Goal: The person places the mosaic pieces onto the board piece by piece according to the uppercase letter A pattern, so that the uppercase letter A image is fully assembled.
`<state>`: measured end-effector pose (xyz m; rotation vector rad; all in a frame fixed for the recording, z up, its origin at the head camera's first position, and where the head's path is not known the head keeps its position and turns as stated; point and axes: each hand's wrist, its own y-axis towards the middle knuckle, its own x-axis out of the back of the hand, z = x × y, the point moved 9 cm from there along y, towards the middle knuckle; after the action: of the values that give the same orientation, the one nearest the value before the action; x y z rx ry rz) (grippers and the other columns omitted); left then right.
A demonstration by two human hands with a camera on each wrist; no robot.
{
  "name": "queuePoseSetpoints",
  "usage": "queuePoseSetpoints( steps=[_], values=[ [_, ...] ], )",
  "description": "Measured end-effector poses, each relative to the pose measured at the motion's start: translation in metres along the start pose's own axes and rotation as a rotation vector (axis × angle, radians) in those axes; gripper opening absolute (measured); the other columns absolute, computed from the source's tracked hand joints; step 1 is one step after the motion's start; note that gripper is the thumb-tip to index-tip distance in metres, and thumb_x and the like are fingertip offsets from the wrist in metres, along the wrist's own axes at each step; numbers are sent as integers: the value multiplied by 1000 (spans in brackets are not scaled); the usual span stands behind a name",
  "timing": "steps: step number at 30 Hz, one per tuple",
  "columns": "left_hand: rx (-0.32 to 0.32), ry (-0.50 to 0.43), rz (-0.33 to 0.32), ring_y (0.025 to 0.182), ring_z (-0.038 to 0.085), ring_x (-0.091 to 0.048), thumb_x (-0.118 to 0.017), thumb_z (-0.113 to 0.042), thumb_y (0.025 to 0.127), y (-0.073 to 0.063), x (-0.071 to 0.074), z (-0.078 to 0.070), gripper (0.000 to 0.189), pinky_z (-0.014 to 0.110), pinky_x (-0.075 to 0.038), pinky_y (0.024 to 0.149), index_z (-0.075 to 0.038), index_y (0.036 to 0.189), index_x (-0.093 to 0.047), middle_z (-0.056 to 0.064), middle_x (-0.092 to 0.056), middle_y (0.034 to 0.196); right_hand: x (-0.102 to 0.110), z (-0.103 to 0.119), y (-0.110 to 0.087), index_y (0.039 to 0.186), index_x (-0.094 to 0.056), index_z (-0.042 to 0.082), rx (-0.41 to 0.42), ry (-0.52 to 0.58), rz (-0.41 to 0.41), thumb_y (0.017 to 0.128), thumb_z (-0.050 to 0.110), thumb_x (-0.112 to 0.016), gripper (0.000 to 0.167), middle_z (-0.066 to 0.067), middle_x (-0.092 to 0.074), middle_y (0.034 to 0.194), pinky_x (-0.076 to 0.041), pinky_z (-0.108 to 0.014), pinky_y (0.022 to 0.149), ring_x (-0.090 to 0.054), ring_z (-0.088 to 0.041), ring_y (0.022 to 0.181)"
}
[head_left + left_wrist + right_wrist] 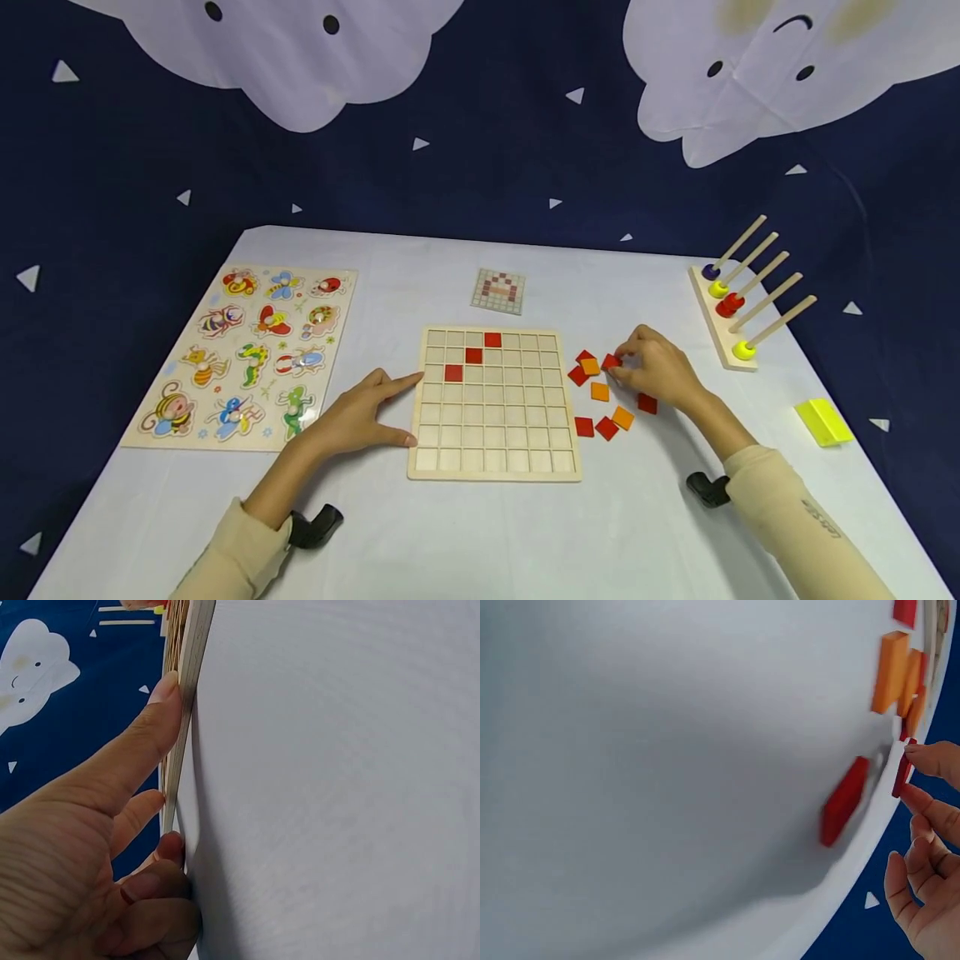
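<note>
A wooden grid board lies flat with three red square tiles in its upper cells, one of them this top tile, set in a diagonal. My left hand steadies its left edge, index finger and thumb stretched out against the frame; the left wrist view shows the thumb on the board's rim. Right of the board, my right hand pinches a red tile between thumb and index finger. Several loose red and orange tiles, such as this orange tile, lie around it; one red tile sits below the hand.
A small pattern card lies behind the board. At left is an insect peg puzzle. A wooden stand with upright pegs and coloured beads stands at the back right, and a bright yellow block lies near the right table edge.
</note>
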<state>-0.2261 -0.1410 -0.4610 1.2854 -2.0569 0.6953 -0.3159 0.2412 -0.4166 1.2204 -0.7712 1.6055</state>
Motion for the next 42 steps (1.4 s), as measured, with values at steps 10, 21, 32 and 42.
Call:
queuePoseSetpoints(
  steps=[10,21,32,42],
  values=[
    [6,-6,6,70,14,-30,-89,-41,69,2,-1,3,94,26,-28,60,-22,150,-46,3,-41,91,-4,42,11,97,-75,2,74,92,-38,81,22,-80,26,-8,-56,95,-42,-34,67,-50,-20,80],
    [7,-11,10,71,14,-30,-89,-40,70,2,-1,1,94,26,-28,60,-21,150,-46,3,-40,91,-20,108,23,96,-76,4,192,108,12,80,23,-82,25,-5,-56,96,-43,-31,66,-49,-15,78],
    [7,-8,7,71,14,-30,-89,-40,69,2,-1,1,94,26,-27,60,-21,150,-46,3,-40,91,-42,162,27,93,-76,7,322,89,51,81,24,-81,21,1,-53,92,-47,-30,70,-50,-12,79],
    [7,-12,2,71,14,-31,-89,-40,70,1,-1,1,93,27,-29,61,-23,150,-46,2,-41,92,-59,202,30,93,-77,9,393,43,77,82,27,-80,21,1,-54,91,-45,-25,68,-49,-10,77]
  ],
)
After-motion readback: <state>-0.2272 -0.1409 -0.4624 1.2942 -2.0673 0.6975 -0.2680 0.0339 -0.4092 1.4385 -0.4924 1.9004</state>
